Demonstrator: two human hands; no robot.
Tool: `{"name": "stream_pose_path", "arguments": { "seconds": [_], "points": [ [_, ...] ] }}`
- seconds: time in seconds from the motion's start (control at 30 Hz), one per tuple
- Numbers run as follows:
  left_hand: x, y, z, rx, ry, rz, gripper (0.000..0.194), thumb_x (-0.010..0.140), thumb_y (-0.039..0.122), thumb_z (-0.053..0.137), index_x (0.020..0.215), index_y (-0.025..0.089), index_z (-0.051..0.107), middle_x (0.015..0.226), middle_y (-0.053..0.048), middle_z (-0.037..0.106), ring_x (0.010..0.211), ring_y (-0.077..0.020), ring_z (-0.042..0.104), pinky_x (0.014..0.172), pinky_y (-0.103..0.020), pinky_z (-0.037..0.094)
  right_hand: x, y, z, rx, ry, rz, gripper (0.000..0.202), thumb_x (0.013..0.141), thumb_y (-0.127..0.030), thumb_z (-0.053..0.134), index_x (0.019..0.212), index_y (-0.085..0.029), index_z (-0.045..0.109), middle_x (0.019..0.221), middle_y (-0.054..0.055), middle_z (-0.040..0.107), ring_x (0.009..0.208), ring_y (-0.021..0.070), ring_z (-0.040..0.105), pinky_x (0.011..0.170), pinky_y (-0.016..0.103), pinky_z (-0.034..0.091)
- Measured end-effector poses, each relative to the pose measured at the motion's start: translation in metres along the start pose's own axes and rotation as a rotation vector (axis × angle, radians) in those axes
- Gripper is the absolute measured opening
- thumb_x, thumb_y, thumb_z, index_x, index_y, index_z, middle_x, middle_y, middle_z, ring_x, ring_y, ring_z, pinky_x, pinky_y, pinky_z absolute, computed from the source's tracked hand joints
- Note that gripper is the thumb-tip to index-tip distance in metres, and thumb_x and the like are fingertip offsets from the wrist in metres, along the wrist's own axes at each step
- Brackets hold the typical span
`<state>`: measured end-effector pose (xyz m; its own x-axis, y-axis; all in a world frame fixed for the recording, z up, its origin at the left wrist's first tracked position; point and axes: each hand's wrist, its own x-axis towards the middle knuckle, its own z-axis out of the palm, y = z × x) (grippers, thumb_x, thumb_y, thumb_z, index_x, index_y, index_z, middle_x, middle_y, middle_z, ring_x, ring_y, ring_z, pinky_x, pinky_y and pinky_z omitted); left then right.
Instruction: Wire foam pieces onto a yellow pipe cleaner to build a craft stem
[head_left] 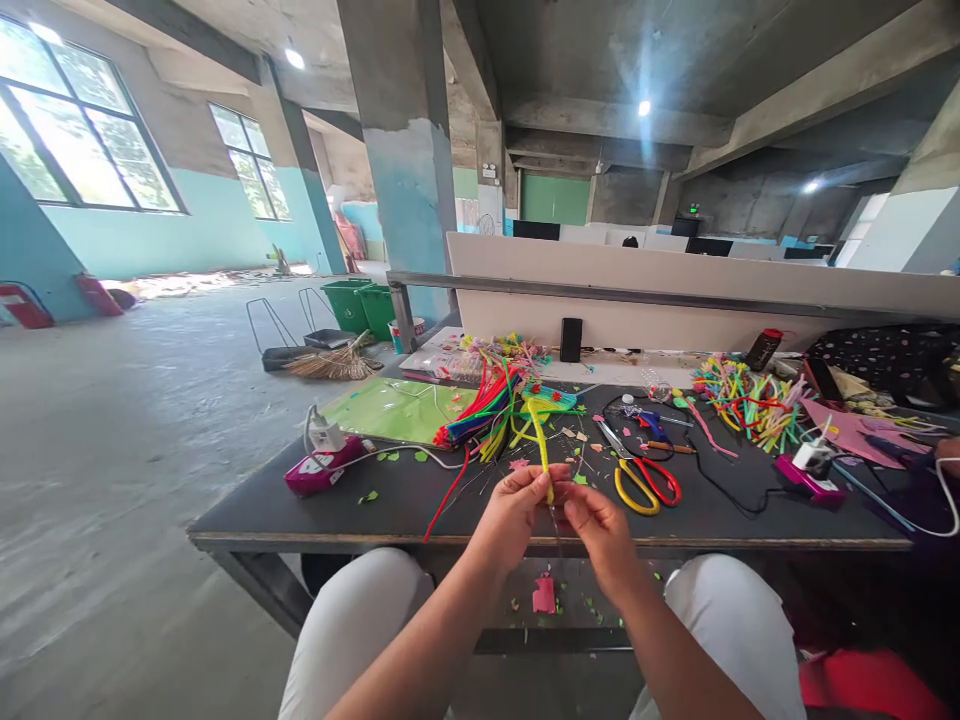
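Note:
Upright between my hands is a yellow pipe cleaner (543,440), bent over at its top. My left hand (517,505) pinches it near its lower end. Close beside it, my right hand (598,522) has thumb and fingers closed at that same lower end, where thin strands hang down; the exact grip is too small to make out. Behind the hands lies a bundle of red, blue and green pipe cleaners (487,405). Scissors with one yellow and one red handle (646,482) rest to the right of my right hand.
A green sheet (390,408) and a purple power strip (322,465) lie on the left. Farther right are a blue glue gun (652,422), more pipe cleaners (750,405) and another purple power strip (808,478). A person's hand (949,450) shows at the right edge.

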<state>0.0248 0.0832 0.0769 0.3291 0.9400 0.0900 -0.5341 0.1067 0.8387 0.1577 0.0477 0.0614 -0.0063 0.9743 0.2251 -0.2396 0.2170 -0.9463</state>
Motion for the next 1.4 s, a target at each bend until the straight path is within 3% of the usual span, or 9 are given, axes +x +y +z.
{"name": "stream_pose_path", "arguments": {
  "seconds": [0.1, 0.27, 0.37, 0.5, 0.63, 0.87, 1.1, 1.3, 1.4],
  "points": [
    [0.004, 0.012, -0.005, -0.005, -0.025, 0.038, 0.022, 0.072, 0.031, 0.072, 0.086, 0.014, 0.072, 0.097, -0.011, 0.070, 0.086, -0.0200, 0.064, 0.079, -0.032, 0.050, 0.004, -0.004, -0.006, -0.044, 0.061, -0.012, 0.034, 0.078, -0.047, 0.064, 0.100, -0.022, 0.068, 0.092, 0.005, 0.069, 0.072, 0.0189, 0.063, 0.063, 0.030, 0.051],
    [0.003, 0.015, -0.002, 0.034, -0.111, -0.031, 0.027, 0.073, 0.035, 0.071, 0.090, 0.015, 0.070, 0.092, -0.010, 0.068, 0.074, -0.0188, 0.063, 0.065, -0.032, 0.052, 0.014, -0.007, -0.010, -0.106, 0.090, -0.094, 0.026, 0.079, -0.044, 0.063, 0.090, -0.020, 0.068, 0.063, -0.001, 0.058, 0.053, 0.0115, 0.048, 0.046, 0.022, 0.036],
    [-0.001, 0.008, 0.000, 0.026, -0.170, -0.084, 0.033, 0.076, 0.037, 0.068, 0.101, 0.017, 0.067, 0.096, -0.010, 0.067, 0.068, -0.0156, 0.062, 0.064, -0.030, 0.051, 0.018, -0.005, -0.014, -0.080, 0.139, -0.098, 0.023, 0.077, -0.041, 0.065, 0.081, -0.019, 0.068, 0.058, -0.003, 0.053, 0.048, 0.0092, 0.042, 0.043, 0.021, 0.030],
    [-0.003, -0.006, -0.003, 0.062, -0.184, -0.157, 0.031, 0.073, 0.037, 0.071, 0.094, 0.014, 0.066, 0.082, -0.007, 0.066, 0.064, -0.0136, 0.061, 0.062, -0.027, 0.048, 0.017, 0.003, -0.022, -0.014, 0.232, -0.083, 0.025, 0.073, -0.042, 0.067, 0.081, -0.018, 0.067, 0.064, -0.001, 0.059, 0.046, 0.0086, 0.043, 0.041, 0.021, 0.028],
    [-0.001, -0.017, -0.002, 0.116, -0.142, -0.144, 0.027, 0.073, 0.037, 0.072, 0.084, 0.014, 0.063, 0.069, -0.003, 0.063, 0.055, -0.0099, 0.056, 0.057, -0.022, 0.044, 0.015, 0.006, -0.030, -0.045, 0.217, -0.093, 0.025, 0.075, -0.042, 0.065, 0.081, -0.018, 0.066, 0.066, 0.000, 0.060, 0.047, 0.0087, 0.044, 0.043, 0.022, 0.030],
    [-0.004, -0.018, 0.006, 0.173, -0.151, -0.125, 0.030, 0.077, 0.044, 0.065, 0.080, 0.015, 0.063, 0.077, -0.005, 0.065, 0.063, -0.0119, 0.057, 0.060, -0.023, 0.043, 0.012, 0.003, -0.037, -0.158, 0.221, -0.126, 0.025, 0.078, -0.044, 0.062, 0.081, -0.020, 0.068, 0.068, 0.000, 0.061, 0.048, 0.0103, 0.045, 0.046, 0.024, 0.035],
    [-0.004, -0.024, 0.004, 0.187, -0.148, -0.171, 0.031, 0.076, 0.046, 0.065, 0.077, 0.016, 0.060, 0.070, -0.003, 0.064, 0.059, -0.0124, 0.057, 0.060, -0.026, 0.044, 0.011, 0.005, -0.039, -0.180, 0.212, -0.135, 0.024, 0.077, -0.043, 0.063, 0.080, -0.020, 0.069, 0.066, 0.000, 0.061, 0.049, 0.0109, 0.045, 0.047, 0.024, 0.034],
    [-0.003, -0.030, 0.001, 0.156, -0.085, -0.176, 0.029, 0.073, 0.042, 0.069, 0.075, 0.015, 0.058, 0.064, -0.001, 0.062, 0.050, -0.0086, 0.052, 0.050, -0.020, 0.036, 0.010, 0.007, -0.038, -0.137, 0.198, -0.126, 0.022, 0.078, -0.041, 0.062, 0.082, -0.020, 0.068, 0.066, -0.001, 0.061, 0.048, 0.0103, 0.045, 0.046, 0.024, 0.032],
    [-0.003, -0.033, 0.002, 0.187, -0.037, -0.112, 0.027, 0.075, 0.040, 0.068, 0.072, 0.015, 0.057, 0.063, 0.000, 0.061, 0.050, -0.0073, 0.049, 0.049, -0.019, 0.033, 0.009, 0.007, -0.037, -0.129, 0.181, -0.098, 0.023, 0.079, -0.042, 0.062, 0.083, -0.020, 0.067, 0.068, 0.000, 0.062, 0.049, 0.0102, 0.045, 0.046, 0.023, 0.033]
  ]
}}
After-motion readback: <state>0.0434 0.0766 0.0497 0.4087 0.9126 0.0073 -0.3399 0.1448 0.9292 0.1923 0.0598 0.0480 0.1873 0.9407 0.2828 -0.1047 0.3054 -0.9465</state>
